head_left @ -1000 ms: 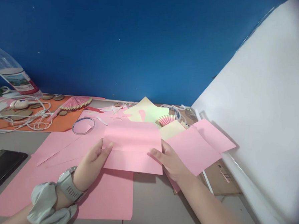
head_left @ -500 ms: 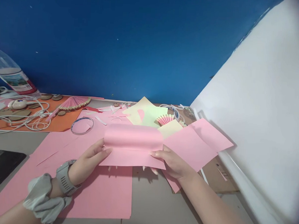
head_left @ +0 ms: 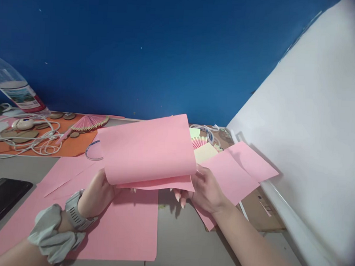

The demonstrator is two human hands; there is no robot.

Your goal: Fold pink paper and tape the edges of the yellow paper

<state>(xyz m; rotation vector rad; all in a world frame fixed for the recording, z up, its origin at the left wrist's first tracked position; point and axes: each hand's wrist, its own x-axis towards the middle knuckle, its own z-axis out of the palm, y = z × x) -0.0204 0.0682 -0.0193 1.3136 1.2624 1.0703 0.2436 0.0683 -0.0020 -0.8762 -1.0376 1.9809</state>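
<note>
Both hands are raised, well apart and at nearly equal height, each curled in a grip. The left forearm [head_left: 19,255] enters at lower left and slants upward to the right through the left wrist [head_left: 66,223]. The left hand [head_left: 98,194] is partly hidden, its thumb out of sight. The bare right forearm [head_left: 246,238] enters at lower right and slants upward to the left; the right wrist [head_left: 221,210] appears nearly straight. The right hand [head_left: 207,190] turns inward, fingers bent, the fingertips [head_left: 183,202] pointing downward.
</note>
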